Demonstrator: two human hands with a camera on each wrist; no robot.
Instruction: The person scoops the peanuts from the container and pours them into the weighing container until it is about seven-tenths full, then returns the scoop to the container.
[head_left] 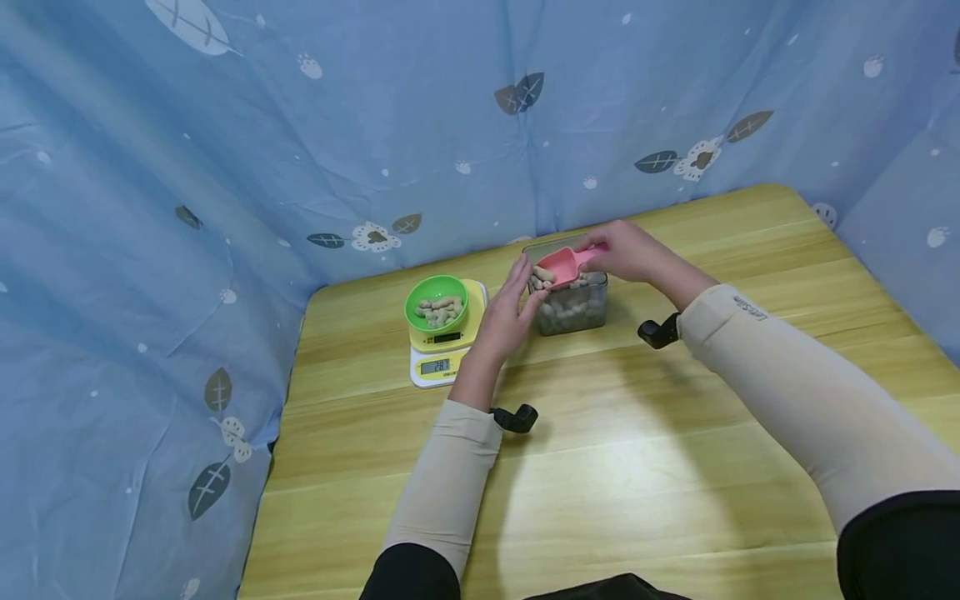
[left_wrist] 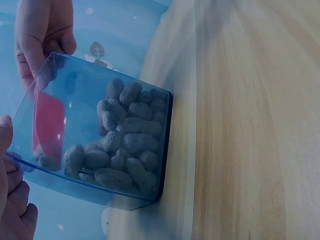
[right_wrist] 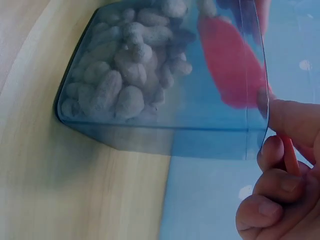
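Peanuts fill the lower part of a clear box (head_left: pixel 572 310), seen through its walls in both wrist views. My right hand (head_left: pixel 624 250) grips the handle of a pink scoop (head_left: pixel 561 265) at the box's rim. Several peanuts (head_left: pixel 542 277) lie at the scoop's front edge; its bowl shows pink through the plastic (right_wrist: pixel 232 65). Against the left side of the box is my left hand (head_left: pixel 504 317), fingers extended and thumb spread toward the front corner. Its fingertips are right at the rim in the left wrist view, close to the scoop's front edge.
Left of the box, a green bowl (head_left: pixel 411 310) of peanuts sits on a yellow and white kitchen scale (head_left: pixel 420 375) with a lit number display. Everything stands on a wood-grain table (head_left: pixel 600 483). A blue patterned curtain (head_left: pixel 450 125) hangs along the back and left edges.
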